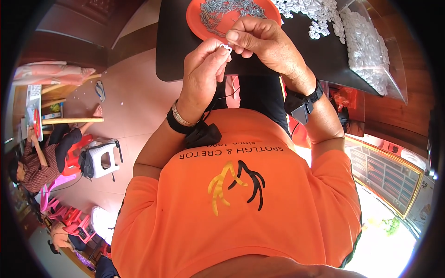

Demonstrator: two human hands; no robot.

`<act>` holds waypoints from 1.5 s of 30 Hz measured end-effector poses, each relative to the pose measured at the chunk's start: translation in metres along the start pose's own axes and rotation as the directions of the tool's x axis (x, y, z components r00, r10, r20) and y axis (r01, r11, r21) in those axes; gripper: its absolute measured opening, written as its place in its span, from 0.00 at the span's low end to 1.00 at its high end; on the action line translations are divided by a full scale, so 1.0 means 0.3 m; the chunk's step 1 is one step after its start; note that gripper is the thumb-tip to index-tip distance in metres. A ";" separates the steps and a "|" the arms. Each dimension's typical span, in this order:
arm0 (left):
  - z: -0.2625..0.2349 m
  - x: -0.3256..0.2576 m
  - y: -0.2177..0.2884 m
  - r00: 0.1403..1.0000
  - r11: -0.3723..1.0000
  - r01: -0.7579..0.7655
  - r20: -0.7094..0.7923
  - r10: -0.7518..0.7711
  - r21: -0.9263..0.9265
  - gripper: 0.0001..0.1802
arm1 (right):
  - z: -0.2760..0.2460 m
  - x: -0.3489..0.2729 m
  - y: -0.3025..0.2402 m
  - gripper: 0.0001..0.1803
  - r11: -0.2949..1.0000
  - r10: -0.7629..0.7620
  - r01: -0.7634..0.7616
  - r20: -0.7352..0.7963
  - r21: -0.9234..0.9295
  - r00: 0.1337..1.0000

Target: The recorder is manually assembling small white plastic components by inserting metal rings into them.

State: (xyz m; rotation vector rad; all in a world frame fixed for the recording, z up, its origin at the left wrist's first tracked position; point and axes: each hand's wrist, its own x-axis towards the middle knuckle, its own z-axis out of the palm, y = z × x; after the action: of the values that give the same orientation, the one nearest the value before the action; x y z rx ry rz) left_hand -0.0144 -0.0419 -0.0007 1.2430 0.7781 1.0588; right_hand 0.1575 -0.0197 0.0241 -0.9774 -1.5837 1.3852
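Note:
My left hand [206, 65] pinches a small white plastic clip [226, 47] between thumb and fingertips. Close beside it, the thumb and fingers of my right hand [266, 44] are pressed together almost against the clip; what they hold is too small to make out. Both hands are above the near edge of a black table [171, 55]. Just beyond them a round orange-red dish [197, 21] holds a heap of thin grey metal pins that look like nails [218, 14].
Loose white plastic pieces [320, 28] lie on the table at the far right, beside a clear bin [394, 60] full of them. A black device is strapped at each wrist. At left, a person [41, 162] sits near a white stool [99, 160]; another person [62, 236] is lower left.

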 end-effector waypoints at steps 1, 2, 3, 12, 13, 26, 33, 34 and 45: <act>0.000 0.000 0.000 1.000 1.000 0.001 -0.001 -0.001 0.000 0.13 | 0.001 -0.003 -0.007 0.12 1.000 -0.003 0.003 0.003 -0.020 1.000; 0.001 0.000 -0.001 1.000 1.000 -0.002 0.002 0.002 0.007 0.13 | 0.002 -0.005 -0.011 0.12 0.999 -0.005 0.005 0.005 -0.041 1.000; 0.001 -0.001 -0.002 1.000 1.000 -0.006 0.006 0.006 0.013 0.13 | 0.004 -0.006 -0.008 0.12 0.999 -0.004 0.004 0.004 -0.040 1.000; 0.001 -0.005 -0.018 1.000 1.000 0.007 -0.030 -0.007 0.023 0.12 | 0.020 -0.013 0.004 0.11 0.991 -0.057 0.055 -0.014 -0.126 0.998; 0.000 -0.005 -0.022 1.000 1.000 0.007 -0.031 -0.007 0.023 0.12 | 0.022 -0.015 0.010 0.11 0.982 -0.068 0.063 -0.026 -0.181 0.997; -0.010 0.015 -0.027 0.996 0.992 0.092 -0.005 -0.093 -0.083 0.10 | -0.046 -0.032 -0.004 0.14 0.956 -0.216 0.152 -0.254 -0.249 0.943; -0.041 0.032 -0.049 0.990 0.979 0.140 0.001 -0.141 -0.145 0.09 | -0.443 -0.011 0.057 0.10 0.650 -0.238 -0.133 -0.368 -0.748 0.899; -0.039 0.030 -0.049 0.990 0.981 0.139 -0.002 -0.141 -0.132 0.09 | -0.456 -0.009 0.072 0.11 0.586 -0.179 -0.140 -0.296 -0.798 0.938; -0.041 0.034 -0.042 0.986 0.984 0.164 0.020 -0.163 -0.070 0.09 | -0.412 0.016 0.145 0.12 0.434 -0.158 -0.217 -0.311 -0.874 0.937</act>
State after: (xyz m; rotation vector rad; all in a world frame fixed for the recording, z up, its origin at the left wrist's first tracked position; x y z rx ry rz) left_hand -0.0194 -0.0278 -0.0146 1.1060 0.8100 0.9351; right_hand 0.2718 0.0356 -0.0085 -1.7644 -2.0177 0.1638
